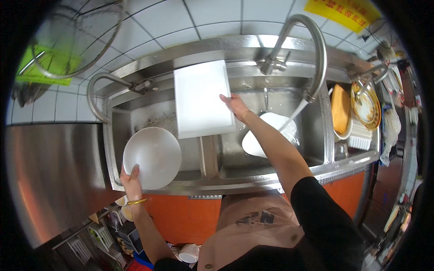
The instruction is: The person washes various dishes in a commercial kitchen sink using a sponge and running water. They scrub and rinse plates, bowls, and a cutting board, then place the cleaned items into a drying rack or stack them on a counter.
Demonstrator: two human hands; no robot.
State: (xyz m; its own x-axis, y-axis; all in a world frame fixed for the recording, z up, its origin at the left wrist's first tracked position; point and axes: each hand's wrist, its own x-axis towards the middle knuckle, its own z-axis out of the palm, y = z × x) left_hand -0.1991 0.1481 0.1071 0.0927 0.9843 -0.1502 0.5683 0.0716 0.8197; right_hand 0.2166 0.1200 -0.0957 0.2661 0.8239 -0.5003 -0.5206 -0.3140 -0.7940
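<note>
My left hand grips the near rim of a round white plate, thumb on its face, over the left sink basin. My right hand holds a rectangular white tray-like plate by its right edge, above the divider between the basins. Under my right forearm, another white dish lies in the right basin, and water runs onto it from the curved steel faucet. Part of that dish is hidden by the forearm.
A second curved faucet stands at the left basin. The small right compartment holds a wooden block-like item, a patterned plate and a glass. A steel counter adjoins the sink at left; a wire basket hangs at upper left.
</note>
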